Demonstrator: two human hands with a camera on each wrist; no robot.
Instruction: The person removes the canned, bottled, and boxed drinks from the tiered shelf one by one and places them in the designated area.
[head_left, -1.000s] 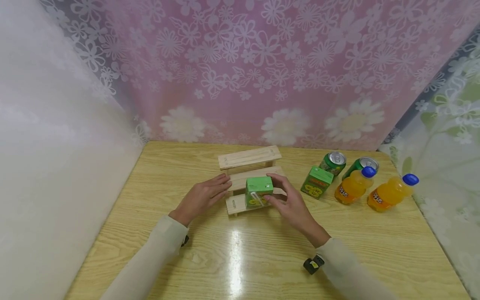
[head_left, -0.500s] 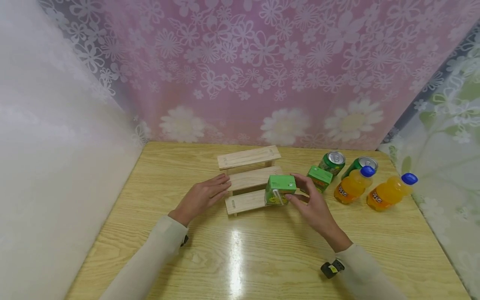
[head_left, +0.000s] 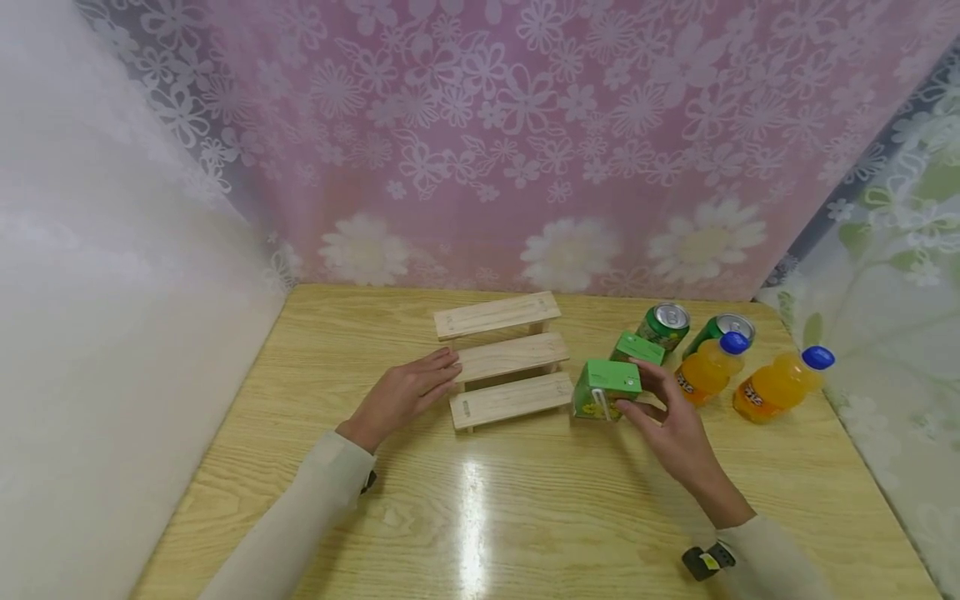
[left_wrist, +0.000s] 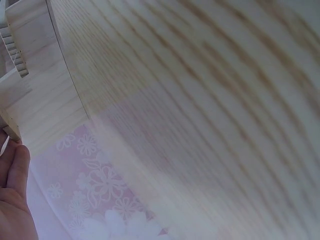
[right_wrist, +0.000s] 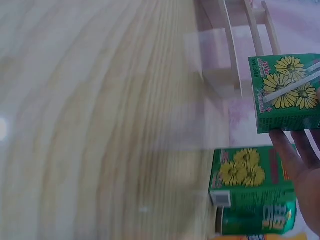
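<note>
My right hand grips a green drink carton with yellow flowers and a straw on its front. In the right wrist view the held carton shows above the table, between the wooden rack and a second carton. That rack has three stepped pale slats and stands mid-table with nothing on its slats. My left hand rests with extended fingers at the rack's left end. In the left wrist view its fingertips touch the rack's edge.
A second green carton stands behind the held one, partly hidden. Right of it are two green cans and two orange soda bottles with blue caps. A pink flowered curtain closes off the table's back.
My right hand has lifted the carton off the rack's front slat and carried it right, past the rack's end. The left hand has stayed in place.
</note>
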